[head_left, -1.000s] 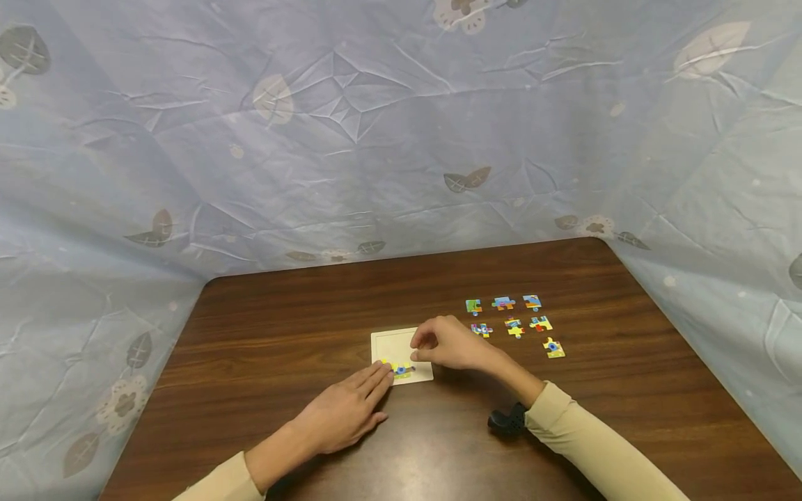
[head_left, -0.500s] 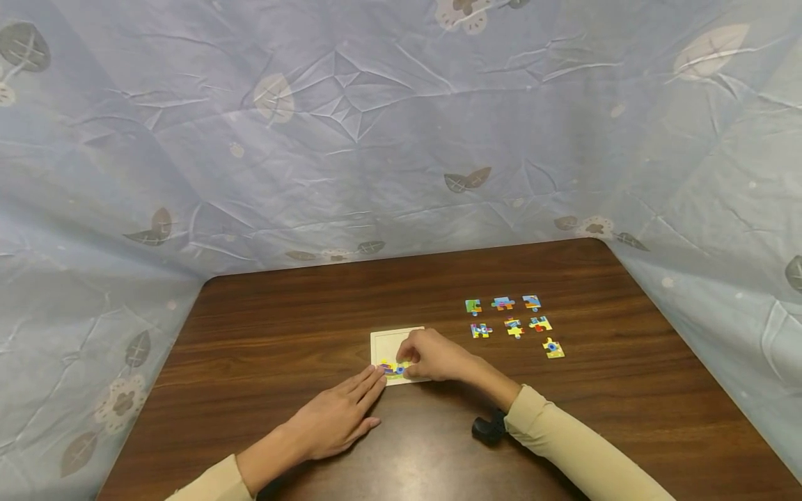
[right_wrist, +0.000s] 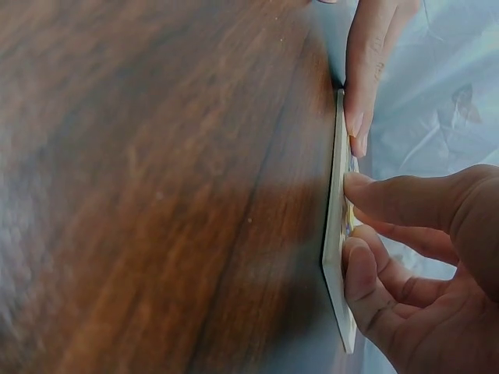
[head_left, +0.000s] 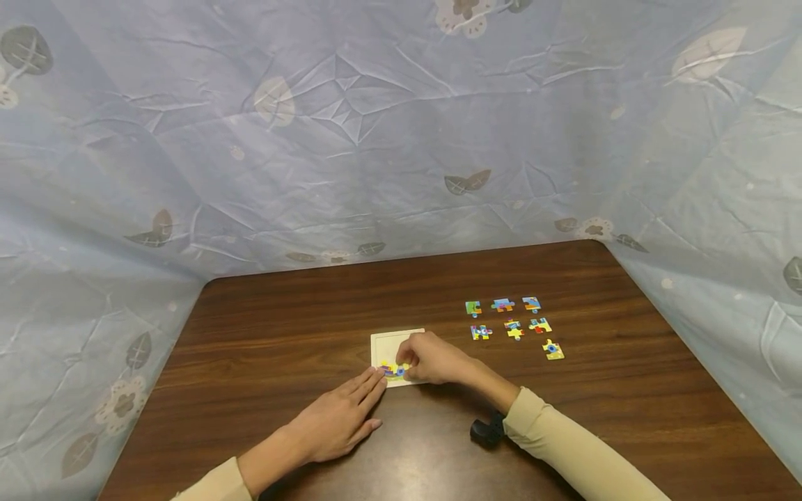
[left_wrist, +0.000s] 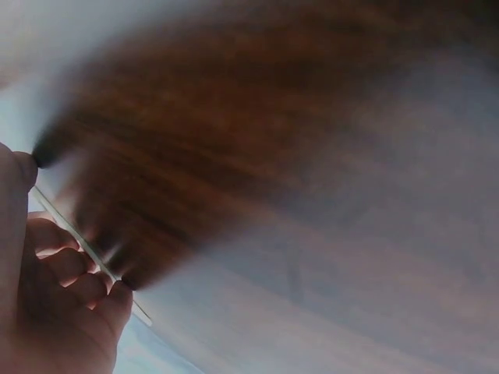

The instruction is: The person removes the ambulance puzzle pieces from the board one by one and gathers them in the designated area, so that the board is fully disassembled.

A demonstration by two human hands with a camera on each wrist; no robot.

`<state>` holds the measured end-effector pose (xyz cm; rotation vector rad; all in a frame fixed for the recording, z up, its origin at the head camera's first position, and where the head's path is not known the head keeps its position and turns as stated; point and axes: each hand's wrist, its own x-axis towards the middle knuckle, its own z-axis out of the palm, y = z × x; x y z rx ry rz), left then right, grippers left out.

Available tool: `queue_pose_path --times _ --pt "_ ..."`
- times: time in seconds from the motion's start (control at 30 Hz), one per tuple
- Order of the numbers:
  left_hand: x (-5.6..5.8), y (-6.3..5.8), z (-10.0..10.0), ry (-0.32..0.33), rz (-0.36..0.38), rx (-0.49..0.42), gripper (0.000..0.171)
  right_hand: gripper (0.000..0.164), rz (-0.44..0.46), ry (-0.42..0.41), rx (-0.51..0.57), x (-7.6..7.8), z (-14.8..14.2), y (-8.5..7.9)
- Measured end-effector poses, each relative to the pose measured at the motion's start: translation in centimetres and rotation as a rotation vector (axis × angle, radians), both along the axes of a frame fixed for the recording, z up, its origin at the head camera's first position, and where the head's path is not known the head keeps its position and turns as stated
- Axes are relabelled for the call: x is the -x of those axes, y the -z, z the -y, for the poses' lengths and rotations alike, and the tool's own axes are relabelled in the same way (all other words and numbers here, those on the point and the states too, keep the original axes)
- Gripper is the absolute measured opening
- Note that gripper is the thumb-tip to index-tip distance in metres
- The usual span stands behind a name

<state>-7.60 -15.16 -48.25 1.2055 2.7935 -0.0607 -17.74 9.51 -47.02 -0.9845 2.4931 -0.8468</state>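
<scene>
A pale square puzzle board [head_left: 383, 348] lies on the table, and picture puzzle pieces [head_left: 391, 370] cover part of its near side. My left hand [head_left: 335, 421] rests flat, fingertips on the board's near left corner. In the left wrist view its fingers [left_wrist: 66, 265] lie along the thin board edge. Over the board's near right part, my right hand [head_left: 436, 359] has thumb and fingers curled down at a yellow and blue puzzle piece. The right wrist view has its thumb [right_wrist: 390, 199] and fingertips pinching at the board [right_wrist: 333, 226]; the piece between them is mostly hidden.
Several loose puzzle pieces [head_left: 514, 327] lie spread out to the right of the board. The brown wooden table [head_left: 282, 327] meets patterned grey-blue cloth [head_left: 351, 174] at its back and sides. A black device [head_left: 486, 431] hangs at the right wrist.
My right hand has moved left and down from over the board's right side to the pieces at its near edge. My left hand has drawn back slightly. Little differs over the last half second.
</scene>
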Motion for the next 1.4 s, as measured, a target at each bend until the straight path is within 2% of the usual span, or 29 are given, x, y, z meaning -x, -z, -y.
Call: queue_pose_path --times 0.27,0.47,0.87,1.1,1.4 --pt "-0.2 0.0 -0.1 0.003 0.011 0.005 0.065 0.016 -0.011 -0.002 0.017 -0.3 -0.2 0.2" --pt "-0.1 -0.1 -0.1 -0.001 0.006 0.006 0.065 0.018 -0.017 0.007 0.081 -0.5 -0.4 0.0" --pt "-0.1 -0.2 -0.1 -0.017 0.015 0.001 0.065 0.019 0.059 0.045 0.157 -0.7 -1.1 -0.1" --pt "-0.1 -0.1 -0.1 -0.012 0.011 -0.008 0.065 0.014 0.113 0.145 0.247 -0.6 -2.4 -2.0" --pt "-0.1 0.1 0.0 -0.003 0.009 -0.015 0.065 0.012 0.119 0.235 0.364 0.0 -6.6 -4.5"
